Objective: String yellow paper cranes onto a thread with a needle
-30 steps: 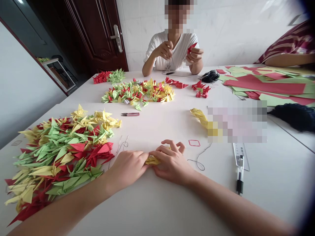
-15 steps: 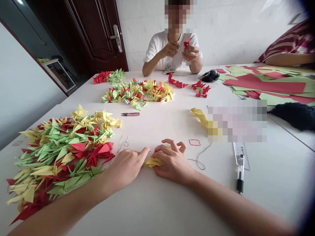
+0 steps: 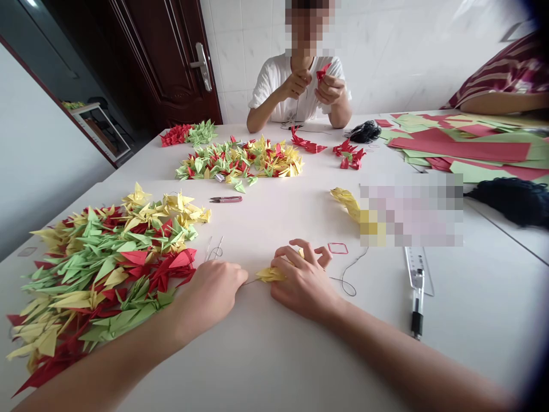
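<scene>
My left hand (image 3: 218, 290) is closed, its finger and thumb pinching a thin thread (image 3: 252, 281). That thread runs right to yellow folded paper cranes (image 3: 269, 274) under my right hand (image 3: 300, 283), whose fingers curl over them and hide most of them. More dark thread (image 3: 349, 283) lies looped to the right of this hand. Behind my left hand lies a needle (image 3: 221, 245) with thread. A large pile of red, green and yellow paper cranes (image 3: 107, 257) spreads beside my left forearm.
Thread snips (image 3: 226, 199) lie beyond my hands. Further back are another crane pile (image 3: 240, 160) and a person (image 3: 300, 86) holding a red crane. To the right are a yellow crane string (image 3: 346, 200), a pen (image 3: 417, 303), a ruler (image 3: 414, 260), black yarn (image 3: 512, 200) and coloured paper (image 3: 467, 149).
My left hand has moved slightly left, away from the yellow cranes, and thread now shows stretched between my hands. My right hand has barely shifted, staying over the cranes.
</scene>
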The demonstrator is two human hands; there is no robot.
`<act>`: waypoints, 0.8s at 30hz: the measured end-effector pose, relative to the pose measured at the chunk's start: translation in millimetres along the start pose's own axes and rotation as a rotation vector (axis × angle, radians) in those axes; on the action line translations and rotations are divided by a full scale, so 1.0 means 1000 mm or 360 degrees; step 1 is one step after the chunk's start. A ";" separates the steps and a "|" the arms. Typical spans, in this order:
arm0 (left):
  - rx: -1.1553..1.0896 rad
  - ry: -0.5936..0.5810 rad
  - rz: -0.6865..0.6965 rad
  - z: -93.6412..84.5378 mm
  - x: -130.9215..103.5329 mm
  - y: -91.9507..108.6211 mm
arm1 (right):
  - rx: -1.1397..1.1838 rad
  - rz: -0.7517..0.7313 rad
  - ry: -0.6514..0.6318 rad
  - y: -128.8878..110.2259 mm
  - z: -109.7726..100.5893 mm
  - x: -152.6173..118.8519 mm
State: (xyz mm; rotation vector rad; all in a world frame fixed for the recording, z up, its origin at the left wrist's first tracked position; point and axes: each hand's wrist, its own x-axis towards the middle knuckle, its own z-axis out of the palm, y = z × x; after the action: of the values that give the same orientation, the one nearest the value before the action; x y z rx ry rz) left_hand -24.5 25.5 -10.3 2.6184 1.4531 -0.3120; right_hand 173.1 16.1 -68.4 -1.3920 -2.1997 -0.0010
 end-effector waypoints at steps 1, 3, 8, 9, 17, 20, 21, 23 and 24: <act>0.0015 0.0003 -0.0013 -0.001 0.000 0.000 | -0.0010 0.0016 -0.0018 0.000 -0.001 0.000; 0.0042 0.0003 -0.0029 -0.002 0.000 0.000 | -0.0014 0.0039 -0.0058 -0.001 -0.002 0.001; 0.0071 -0.0001 -0.0049 -0.004 0.000 0.001 | -0.0019 0.0087 -0.0069 -0.001 -0.002 0.001; 0.0061 -0.0009 -0.0072 -0.003 0.000 0.001 | -0.0026 0.0096 -0.0066 -0.001 -0.002 0.001; 0.0097 0.0076 -0.0034 0.001 0.001 0.000 | -0.0092 0.0076 -0.0055 -0.003 -0.005 0.001; 0.0117 0.0099 0.0024 0.001 0.001 0.002 | -0.0072 0.0065 -0.0032 -0.003 -0.004 0.000; 0.0123 0.0104 0.0036 0.001 0.000 0.002 | -0.0066 0.0062 -0.0022 -0.003 -0.004 -0.001; 0.0143 0.0107 0.0046 0.001 -0.001 0.003 | -0.0054 0.0048 0.0008 -0.002 -0.003 -0.001; 0.0157 0.0110 0.0046 0.001 -0.001 0.003 | -0.0049 0.0034 0.0028 -0.002 -0.003 -0.001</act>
State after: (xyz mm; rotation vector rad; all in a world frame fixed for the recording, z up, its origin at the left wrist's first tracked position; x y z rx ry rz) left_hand -22.3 22.9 -10.5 2.7512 1.4551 -0.3004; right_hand 173.0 13.5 -65.9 -1.4270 -2.1789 -0.0391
